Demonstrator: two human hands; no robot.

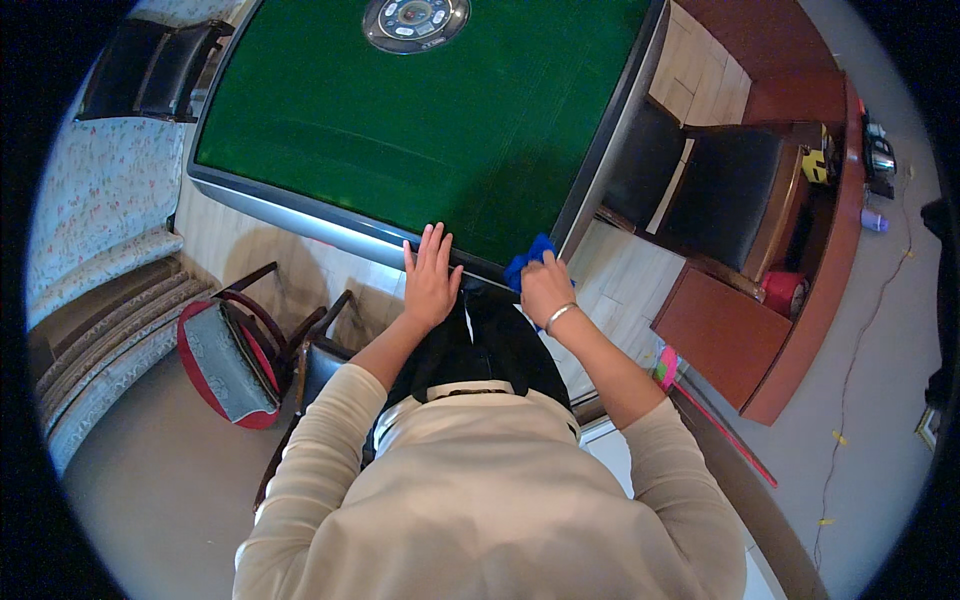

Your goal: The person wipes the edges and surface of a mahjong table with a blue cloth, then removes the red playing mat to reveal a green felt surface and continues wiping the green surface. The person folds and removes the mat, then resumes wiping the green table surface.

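Note:
Before me stands a mahjong table [360,105] with a green felt top and a dark raised rim. My left hand [430,277] lies flat over the near rim with its fingers spread, and nothing is in it. At the near right corner my right hand [546,289] grips a blue cloth [531,257] and presses it on the rim. Part of the cloth is hidden beneath the fingers. A round control panel [416,21] with buttons sits in the middle of the felt.
Black padded chairs stand right [720,191] and far left [154,67]. A chair with a grey and red cushion [229,364] is at my lower left. Beyond the right chair is a reddish-brown cabinet [727,334]; a red pole [724,431] leans near it.

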